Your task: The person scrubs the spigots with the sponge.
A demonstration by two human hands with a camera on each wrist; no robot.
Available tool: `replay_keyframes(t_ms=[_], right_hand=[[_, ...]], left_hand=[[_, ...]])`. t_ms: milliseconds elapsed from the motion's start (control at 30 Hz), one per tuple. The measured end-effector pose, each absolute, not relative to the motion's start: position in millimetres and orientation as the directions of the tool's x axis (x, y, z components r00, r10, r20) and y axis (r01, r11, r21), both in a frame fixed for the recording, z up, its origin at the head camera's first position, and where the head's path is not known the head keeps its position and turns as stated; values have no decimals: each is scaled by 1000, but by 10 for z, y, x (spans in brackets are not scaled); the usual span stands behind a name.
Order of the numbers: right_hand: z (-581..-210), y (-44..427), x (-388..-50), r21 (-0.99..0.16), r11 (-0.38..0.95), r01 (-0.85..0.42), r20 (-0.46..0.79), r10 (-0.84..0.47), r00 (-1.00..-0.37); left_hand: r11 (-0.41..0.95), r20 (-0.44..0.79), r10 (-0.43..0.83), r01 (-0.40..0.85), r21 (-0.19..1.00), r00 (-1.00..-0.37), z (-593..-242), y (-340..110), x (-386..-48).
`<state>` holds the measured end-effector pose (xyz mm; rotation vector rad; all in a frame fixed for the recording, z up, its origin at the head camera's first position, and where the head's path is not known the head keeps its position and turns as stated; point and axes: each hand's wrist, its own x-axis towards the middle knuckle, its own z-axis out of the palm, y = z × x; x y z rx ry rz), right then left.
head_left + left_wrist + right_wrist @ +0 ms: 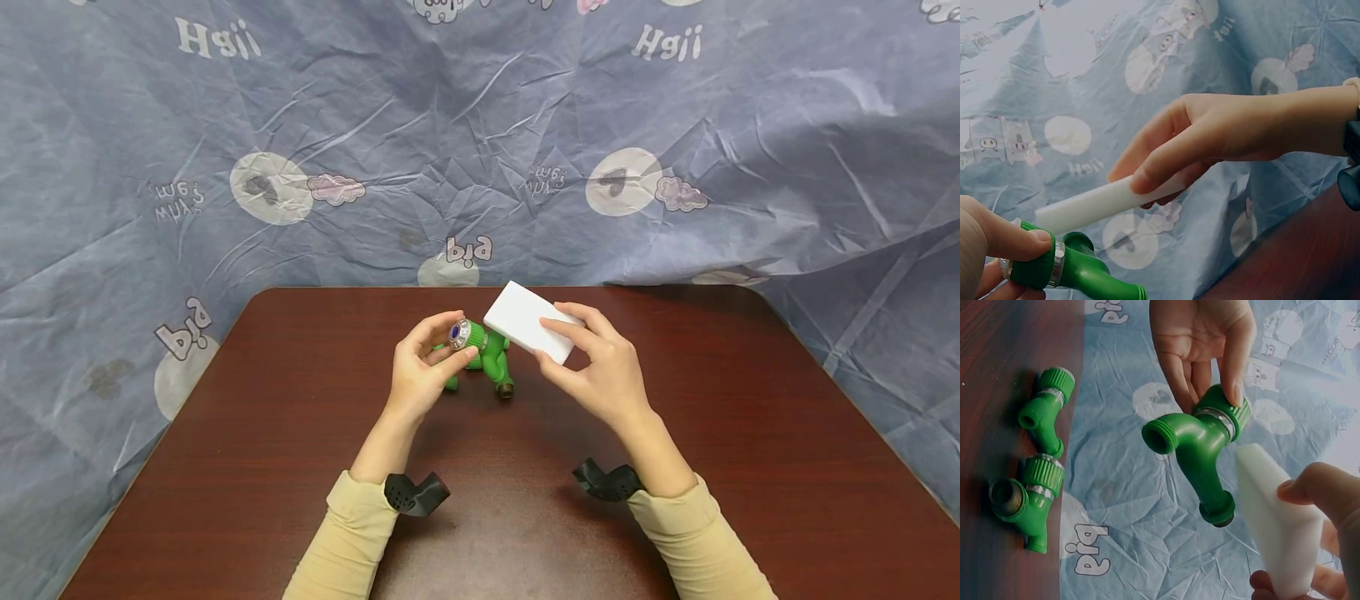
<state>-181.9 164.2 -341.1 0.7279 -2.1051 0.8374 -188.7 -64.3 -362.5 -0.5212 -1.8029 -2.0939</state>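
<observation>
A green faucet with a ribbed knob and silver band is held up by my left hand, thumb and fingers pinching the knob. In the head view a blue-centred silver cap shows on the knob's end. My right hand grips a white rectangular sponge block by its edges, tilted, just right of the faucet. In the right wrist view a narrow gap parts the sponge from the faucet; in the left wrist view the two overlap, and contact cannot be told there.
Two more green faucets, one beyond the other, lie on the dark red-brown table, partly hidden behind the held one in the head view. A wrinkled blue-grey printed cloth hangs behind the table. Black camera mounts sit at both wrists.
</observation>
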Motion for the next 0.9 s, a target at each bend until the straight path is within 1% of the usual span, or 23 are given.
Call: replay_keyframes(t_ms=[233,433,567,700,900], right_hand=[[-3428,1631,-1822,-317,592,-741,778,-284,-560],[-3406,1661,-1814,-330,584,-742,765,-295,-573],[-3394,1672,-1814,-345,548,-762,765,-306,-567],[-3394,1682,-1820,-335,527,-781,755,-346,-557],[-3377,1702,-1812,-306,525,-794,723,-415,-553]], left_hand=[[-171,457,-27,455,874,-889,-3625,-651,-1885],[-152,421,-77,428,891,-904,-3617,-652,-1888],[-155,397,-100,408,900,-912,-3611,-655,-1888],[-123,357,-141,374,919,-923,-3613,-661,-1885],[-91,304,-183,324,942,-935,-3403,-643,-1740]])
